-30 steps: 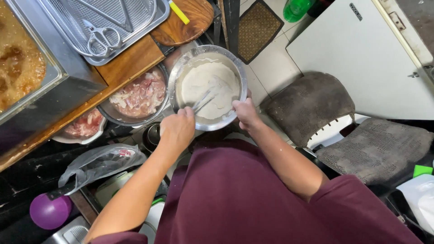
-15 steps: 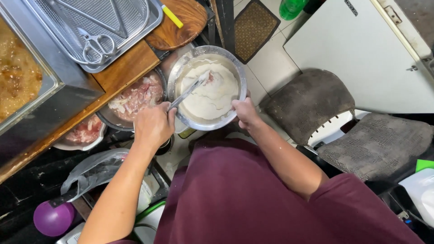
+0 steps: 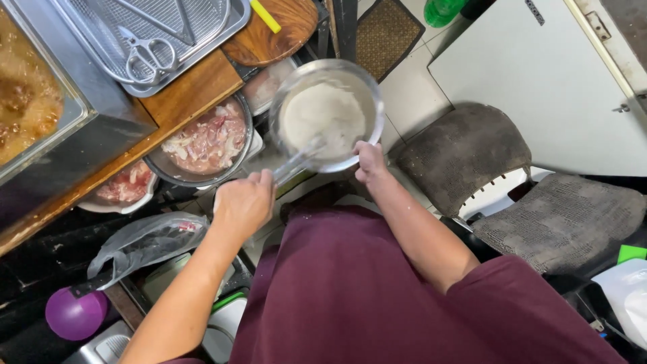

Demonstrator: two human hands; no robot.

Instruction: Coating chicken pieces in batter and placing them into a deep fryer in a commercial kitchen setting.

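Left hand [image 3: 244,202] gripping spoon [image 3: 300,160] in batter bowl [image 3: 367,94] — right hand [image 3: 369,160] at rim

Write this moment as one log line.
left hand: grips utensil in batter | right hand: holds bowl rim | meat bowl: beside, left

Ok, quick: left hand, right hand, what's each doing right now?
Left hand: closed on metal utensil reaching into the batter.
Right hand: gripping rim of metal bowl.
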